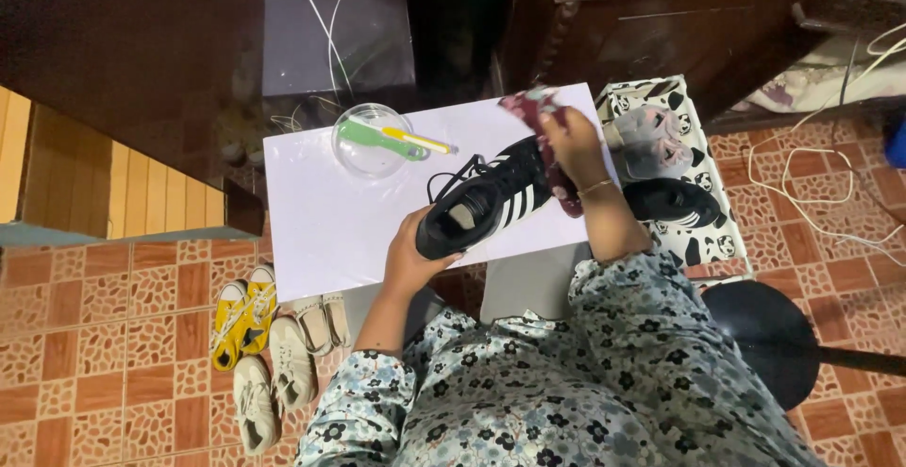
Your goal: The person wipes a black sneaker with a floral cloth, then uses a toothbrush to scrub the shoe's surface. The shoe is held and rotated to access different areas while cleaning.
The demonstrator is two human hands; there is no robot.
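Observation:
A black sneaker with white stripes [495, 198] is held above a white board [321, 212]. My left hand [411, 258] grips its heel end from below. My right hand [569, 139] presses a dark red patterned cloth [538, 108] against the sneaker's toe end. Part of the cloth hangs down beside my wrist, which wears a thin bracelet.
A clear bowl [373, 141] with a green and yellow brush [392, 139] stands at the board's far edge. A black-and-white patterned box [703, 241] at right holds grey and black shoes. Yellow sneakers [243, 316] and beige shoes [283, 363] lie on the tiled floor at left. A black stool [764, 335] is at right.

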